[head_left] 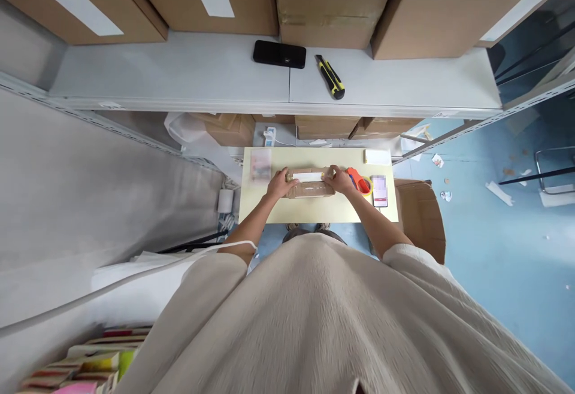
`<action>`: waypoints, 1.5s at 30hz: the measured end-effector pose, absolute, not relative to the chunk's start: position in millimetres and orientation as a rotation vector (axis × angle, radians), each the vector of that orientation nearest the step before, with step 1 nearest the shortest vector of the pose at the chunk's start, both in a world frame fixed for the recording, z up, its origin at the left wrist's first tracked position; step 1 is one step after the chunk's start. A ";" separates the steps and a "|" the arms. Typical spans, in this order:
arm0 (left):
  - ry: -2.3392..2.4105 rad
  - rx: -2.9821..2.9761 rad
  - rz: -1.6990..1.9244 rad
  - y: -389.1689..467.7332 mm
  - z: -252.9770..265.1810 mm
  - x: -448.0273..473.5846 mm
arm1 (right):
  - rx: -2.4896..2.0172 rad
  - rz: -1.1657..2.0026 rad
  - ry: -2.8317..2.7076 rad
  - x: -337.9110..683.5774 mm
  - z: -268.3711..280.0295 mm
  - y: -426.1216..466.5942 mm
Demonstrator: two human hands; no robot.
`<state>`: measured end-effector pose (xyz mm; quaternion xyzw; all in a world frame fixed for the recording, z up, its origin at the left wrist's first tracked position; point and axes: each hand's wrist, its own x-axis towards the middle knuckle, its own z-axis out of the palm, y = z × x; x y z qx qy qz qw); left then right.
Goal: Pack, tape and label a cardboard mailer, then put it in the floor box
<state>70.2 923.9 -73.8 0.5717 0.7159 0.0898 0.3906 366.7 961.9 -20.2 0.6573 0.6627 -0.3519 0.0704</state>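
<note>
On the pale yellow table point(278, 211) lies a small brown cardboard box point(311, 189) with a white label strip point(308, 176) along its top. My left hand point(280, 184) grips the box's left end, thumb over the near side. At the opposite end my right hand point(340, 181) is closed on the box's corner, beside the label. Just right of that hand sits an orange tape dispenser point(358, 181) with a yellow tape roll point(369, 187). A phone with a lit screen point(380, 191) lies further right.
A grey shelf point(179, 76) above the table holds large cardboard boxes point(332, 17), a black phone point(279, 54) and a yellow-black utility knife point(330, 76). An open carton point(420, 217) stands on the floor right of the table. A white cable point(171, 268) crosses near my left arm.
</note>
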 end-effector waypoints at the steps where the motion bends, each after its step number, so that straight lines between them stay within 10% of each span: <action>1: 1.807 1.448 0.249 923.1 -76.2 69.6 | 1.973 -1.069 1.993 367.3 -20.4 960.8; 45: 1.666 1.166 0.787 920.5 -58.7 89.1 | 2.600 -1.981 1.945 381.1 -44.4 942.2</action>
